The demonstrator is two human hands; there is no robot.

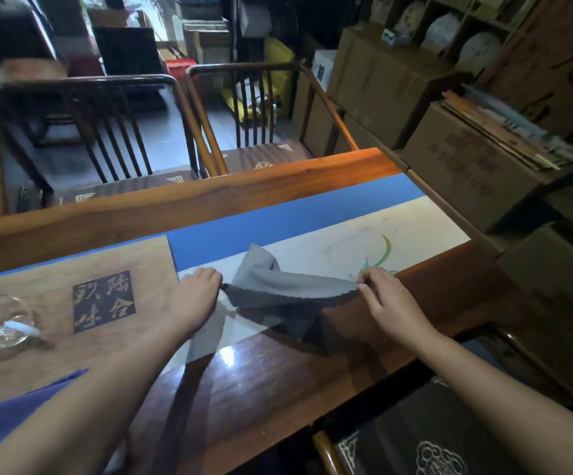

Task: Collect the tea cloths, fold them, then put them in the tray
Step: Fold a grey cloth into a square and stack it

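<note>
Grey all over, that tea cloth [278, 286], plain with a darker scalloped edge. Under it, a table runner [312, 221] with a bright blue band along a cream field, where green painted leaves curl. The wooden tray [55, 296] is light brown with a dark square stamp of pale characters. The table [261, 389] shows glossy reddish-brown grain, its far edge orange. A purple-blue cloth [14, 416] lies plain at the near left. The chair cushion [425, 440] is black with white cloud motifs.
</note>
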